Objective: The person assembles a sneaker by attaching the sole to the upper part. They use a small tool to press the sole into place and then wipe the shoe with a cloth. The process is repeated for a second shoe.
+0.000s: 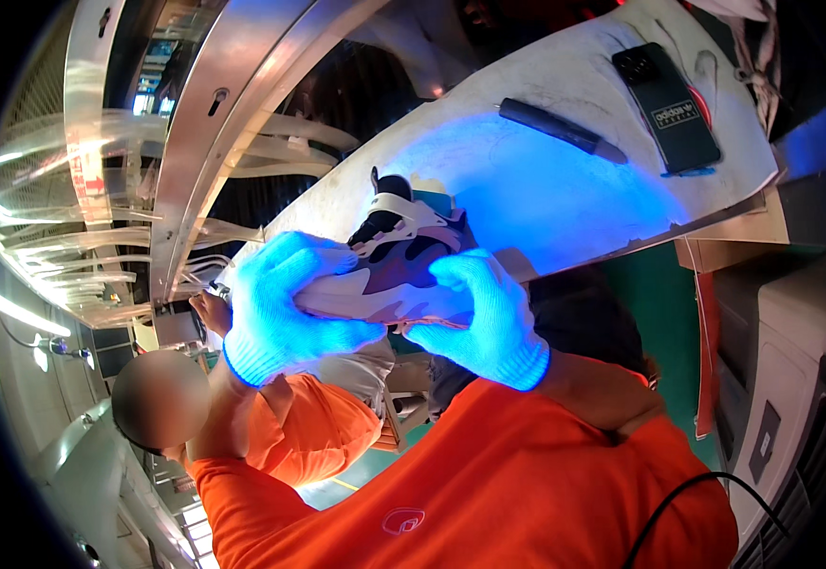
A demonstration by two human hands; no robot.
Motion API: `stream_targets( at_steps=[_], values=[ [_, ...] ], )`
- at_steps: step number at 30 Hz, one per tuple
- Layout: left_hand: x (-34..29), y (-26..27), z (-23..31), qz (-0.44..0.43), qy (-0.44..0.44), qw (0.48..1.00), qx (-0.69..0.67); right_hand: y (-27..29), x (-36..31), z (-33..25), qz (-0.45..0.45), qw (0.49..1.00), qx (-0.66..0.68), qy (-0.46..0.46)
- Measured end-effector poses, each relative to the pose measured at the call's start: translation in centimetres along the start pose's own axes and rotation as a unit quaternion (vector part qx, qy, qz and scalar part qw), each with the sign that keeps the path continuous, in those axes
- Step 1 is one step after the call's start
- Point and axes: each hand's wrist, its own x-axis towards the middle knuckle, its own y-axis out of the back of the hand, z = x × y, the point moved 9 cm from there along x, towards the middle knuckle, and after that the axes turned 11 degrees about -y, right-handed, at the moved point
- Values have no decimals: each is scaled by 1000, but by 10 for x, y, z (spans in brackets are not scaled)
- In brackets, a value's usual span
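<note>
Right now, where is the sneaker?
In the head view, the sneaker is near the centre, held between the left hand and right hand, with the white tabletop beyond it.

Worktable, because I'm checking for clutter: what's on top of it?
The worktable bears a phone, something red at its edge, and a long dark tool; the held shoe covers what's behind it.

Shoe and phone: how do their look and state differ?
The shoe is held by the left gloved hand and right gloved hand; the phone lies untouched on the worktop. The shoe is curved, with pale and purplish patches; the phone is a flat, dark rectangle. Both have dark parts.
</note>
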Motion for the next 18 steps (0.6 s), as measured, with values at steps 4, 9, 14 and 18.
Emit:
stream_targets(
  at_steps=[4, 9, 14, 18],
  values=[
    [1, -1, -1, -3, 3, 1000, -10, 5, -16, 19, -5, 999, 10, -32],
    [2, -1, -4, -32, -15, 999, -15, 4, -7, 18, -10, 999, -1, -40],
    [-1, -1, -15, -28, -21, 999, -31, 0, 3, 16, 1, 1000, -13, -11],
    [-10, -3, -29, -27, -4, 999, -43, -4, 8, 12, -20, 998, -51, -14]
  ],
)
